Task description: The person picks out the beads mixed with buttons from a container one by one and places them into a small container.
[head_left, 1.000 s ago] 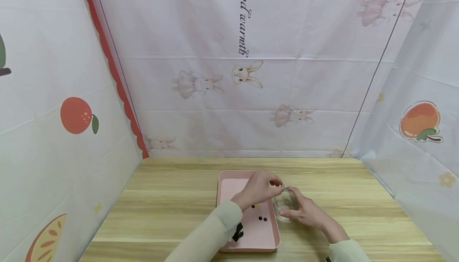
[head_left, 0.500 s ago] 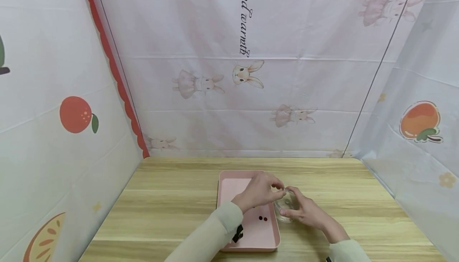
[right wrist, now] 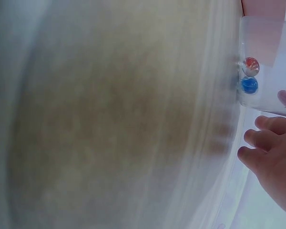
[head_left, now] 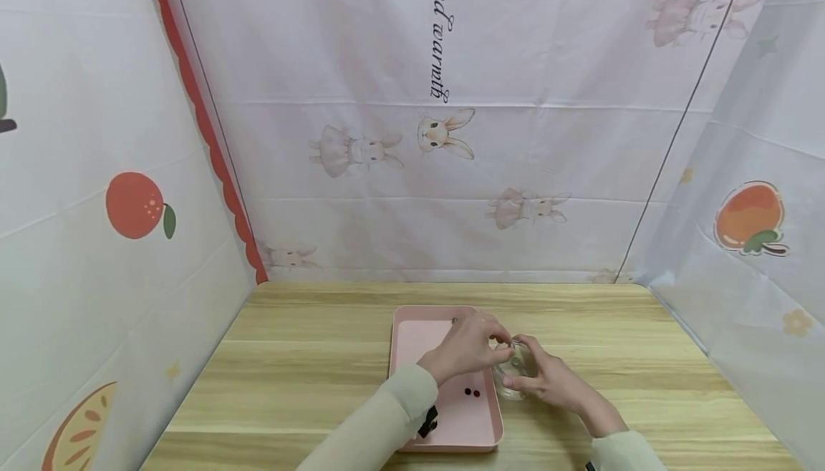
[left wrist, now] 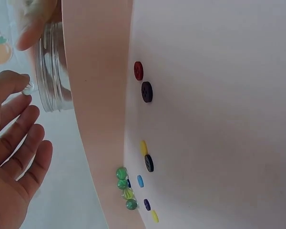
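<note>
A pink tray (head_left: pixel 417 333) lies on the wooden table (head_left: pixel 303 371), with several loose buttons (left wrist: pixel 146 91) on it and a few green marbles (left wrist: pixel 122 173) against its rim. Just right of the tray stands a clear jar (head_left: pixel 513 372), and my right hand (head_left: pixel 549 382) holds it with fingers curled round its side. A red marble (right wrist: pixel 250 66) and a blue marble (right wrist: pixel 249 85) lie inside the jar (right wrist: pixel 271 71). My left hand (head_left: pixel 473 346) hovers at the jar's mouth, its thumb and fingertip pinching a small clear marble (left wrist: pixel 26 88).
Printed cloth walls (head_left: pixel 412 134) close off the back and both sides of the table. Bare wood stretches left of the tray and to the far right. A black wrist strap (head_left: pixel 428 419) sits on my left sleeve above the tray's near end.
My left hand has slid a little down and right, closer to the jar's mouth. The right hand and the jar have stayed in place.
</note>
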Motion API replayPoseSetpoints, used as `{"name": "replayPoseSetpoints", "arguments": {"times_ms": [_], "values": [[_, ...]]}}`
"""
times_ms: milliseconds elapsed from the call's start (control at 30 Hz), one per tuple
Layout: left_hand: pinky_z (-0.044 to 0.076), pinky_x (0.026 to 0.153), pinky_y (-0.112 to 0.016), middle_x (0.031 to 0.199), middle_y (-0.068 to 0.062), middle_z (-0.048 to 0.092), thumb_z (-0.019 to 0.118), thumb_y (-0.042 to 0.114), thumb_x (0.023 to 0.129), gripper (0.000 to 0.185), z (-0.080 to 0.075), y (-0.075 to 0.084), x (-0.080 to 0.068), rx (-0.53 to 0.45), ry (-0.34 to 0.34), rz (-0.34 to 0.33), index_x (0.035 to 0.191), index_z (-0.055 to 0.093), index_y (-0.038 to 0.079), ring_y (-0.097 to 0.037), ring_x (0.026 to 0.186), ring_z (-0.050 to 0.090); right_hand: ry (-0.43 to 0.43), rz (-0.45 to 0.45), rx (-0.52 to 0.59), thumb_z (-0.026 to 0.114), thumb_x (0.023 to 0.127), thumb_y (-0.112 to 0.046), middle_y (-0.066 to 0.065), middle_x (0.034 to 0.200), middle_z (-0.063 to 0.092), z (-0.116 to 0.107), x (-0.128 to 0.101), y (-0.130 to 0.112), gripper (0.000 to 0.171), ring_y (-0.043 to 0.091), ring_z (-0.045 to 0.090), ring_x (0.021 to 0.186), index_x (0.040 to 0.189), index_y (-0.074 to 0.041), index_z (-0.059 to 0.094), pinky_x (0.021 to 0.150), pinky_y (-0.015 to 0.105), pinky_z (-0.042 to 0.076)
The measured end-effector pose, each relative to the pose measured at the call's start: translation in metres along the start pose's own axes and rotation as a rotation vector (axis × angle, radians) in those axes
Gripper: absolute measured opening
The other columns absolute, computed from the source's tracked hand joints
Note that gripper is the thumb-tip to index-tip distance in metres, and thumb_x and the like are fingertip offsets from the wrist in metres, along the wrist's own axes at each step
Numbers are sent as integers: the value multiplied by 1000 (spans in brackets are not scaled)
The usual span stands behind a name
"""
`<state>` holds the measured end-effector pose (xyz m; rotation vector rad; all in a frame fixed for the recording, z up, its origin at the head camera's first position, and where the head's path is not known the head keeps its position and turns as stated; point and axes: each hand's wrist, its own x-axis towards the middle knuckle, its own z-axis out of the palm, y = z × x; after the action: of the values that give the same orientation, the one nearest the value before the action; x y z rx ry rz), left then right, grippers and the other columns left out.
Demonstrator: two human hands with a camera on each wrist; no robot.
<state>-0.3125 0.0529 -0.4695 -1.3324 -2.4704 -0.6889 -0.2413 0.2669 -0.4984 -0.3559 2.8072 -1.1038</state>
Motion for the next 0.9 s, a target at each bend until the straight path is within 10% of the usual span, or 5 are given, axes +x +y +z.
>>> {"name": "replayPoseSetpoints", "arguments": {"times_ms": [900], "values": [[40,69,-10,95,4,75,79,33,94,15,2,3,1,7,-96,-29,102,84,21,1,79,52,-6,15,10,80,92,-46,41,143,55,-1,0,0,90,56,57,130,160,-9,33,106,73,44]]}}
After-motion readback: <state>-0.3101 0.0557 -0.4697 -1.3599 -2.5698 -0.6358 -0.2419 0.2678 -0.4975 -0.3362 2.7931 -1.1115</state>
